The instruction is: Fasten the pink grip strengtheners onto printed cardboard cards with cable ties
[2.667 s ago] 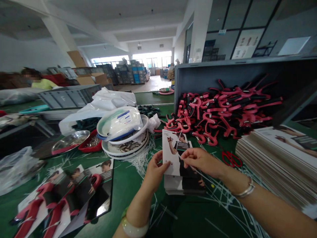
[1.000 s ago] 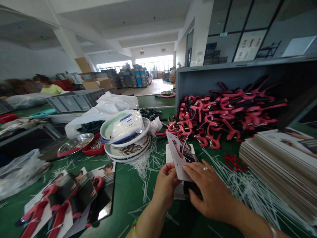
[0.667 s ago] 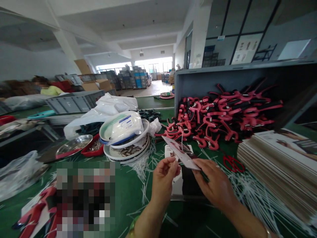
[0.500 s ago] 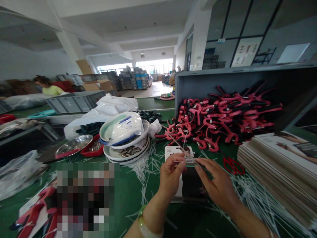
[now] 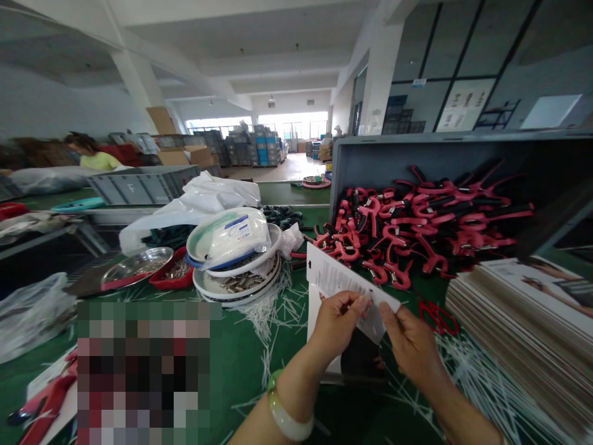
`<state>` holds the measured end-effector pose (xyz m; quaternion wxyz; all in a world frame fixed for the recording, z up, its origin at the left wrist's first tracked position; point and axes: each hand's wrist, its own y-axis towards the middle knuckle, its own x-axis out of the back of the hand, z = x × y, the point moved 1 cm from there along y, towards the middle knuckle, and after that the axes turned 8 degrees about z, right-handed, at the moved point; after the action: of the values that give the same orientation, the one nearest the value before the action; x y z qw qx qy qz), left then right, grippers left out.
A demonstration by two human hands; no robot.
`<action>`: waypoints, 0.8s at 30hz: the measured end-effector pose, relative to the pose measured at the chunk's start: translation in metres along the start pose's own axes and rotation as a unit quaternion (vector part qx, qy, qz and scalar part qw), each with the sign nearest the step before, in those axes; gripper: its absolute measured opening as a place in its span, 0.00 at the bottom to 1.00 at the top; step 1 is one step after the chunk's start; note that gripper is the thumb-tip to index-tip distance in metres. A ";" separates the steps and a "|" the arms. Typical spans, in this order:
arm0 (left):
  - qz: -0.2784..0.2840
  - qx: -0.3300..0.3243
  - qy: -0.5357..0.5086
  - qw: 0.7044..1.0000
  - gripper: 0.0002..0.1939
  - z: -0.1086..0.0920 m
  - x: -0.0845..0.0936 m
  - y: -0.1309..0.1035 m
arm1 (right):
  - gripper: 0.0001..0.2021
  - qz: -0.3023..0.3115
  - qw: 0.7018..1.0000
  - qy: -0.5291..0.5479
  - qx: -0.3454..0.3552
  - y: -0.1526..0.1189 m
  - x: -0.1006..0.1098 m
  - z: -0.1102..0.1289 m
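A white printed card (image 5: 340, 278) is tilted up over the green table in front of me. My right hand (image 5: 412, 340) pinches its right edge between thumb and fingers. My left hand (image 5: 338, 318) is closed at the card's face, thumb and fingertip pressed together; anything small between them is hidden. Beneath the hands lies another card with a dark picture (image 5: 361, 355). Beyond them, red and black clamps (image 5: 393, 216) spill from a grey crate (image 5: 334, 170). Loose white ties (image 5: 467, 371) lie to the right.
A thick stack of cards (image 5: 509, 346) stands at the right, near red scissors (image 5: 438, 316). Left are stacked bowls (image 5: 236, 281), a red tray (image 5: 171, 272) and a metal dish (image 5: 136, 269). A person (image 5: 95, 153) is far left, behind a grey crate (image 5: 143, 185).
The card held between my hands has turned from edge-on to show its printed face. My left hand has moved right along it, and the view has shifted slightly.
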<state>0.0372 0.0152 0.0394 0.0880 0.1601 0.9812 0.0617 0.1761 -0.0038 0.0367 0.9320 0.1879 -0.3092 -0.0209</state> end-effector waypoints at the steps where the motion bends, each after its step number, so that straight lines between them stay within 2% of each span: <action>1: 0.005 0.008 0.011 1.000 0.18 -0.002 0.001 -0.002 | 0.19 0.000 1.000 -0.003 0.008 0.000 -0.001 0.000; 7: 0.023 0.058 -0.015 0.998 0.16 -0.011 0.004 -0.008 | 0.15 -0.007 0.997 -0.024 0.074 -0.002 -0.005 0.003; 12: 0.016 0.065 -0.060 0.996 0.17 -0.014 0.005 -0.008 | 0.14 -0.024 0.987 -0.083 0.136 -0.003 -0.005 0.007; 16: -0.070 0.042 -0.097 0.992 0.18 -0.014 0.003 -0.011 | 0.12 -0.034 0.961 -0.160 0.222 -0.006 -0.008 0.011; 20: -0.159 -0.027 -0.142 0.977 0.19 -0.011 0.005 -0.027 | 0.13 -0.025 0.931 -0.237 0.277 -0.012 -0.021 0.011; 22: -0.177 -0.042 -0.127 0.975 0.22 -0.010 0.012 -0.037 | 0.14 -0.009 0.919 -0.278 0.281 -0.017 -0.029 0.011; 24: -0.158 -0.015 -0.073 0.985 0.23 -0.007 0.023 -0.046 | 0.16 0.013 0.910 -0.303 0.282 -0.024 -0.036 0.014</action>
<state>0.0002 -0.0207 0.0359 0.1709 0.0054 0.9840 0.0496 0.1408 -0.0249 0.0181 0.7016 0.4238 -0.5724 0.0236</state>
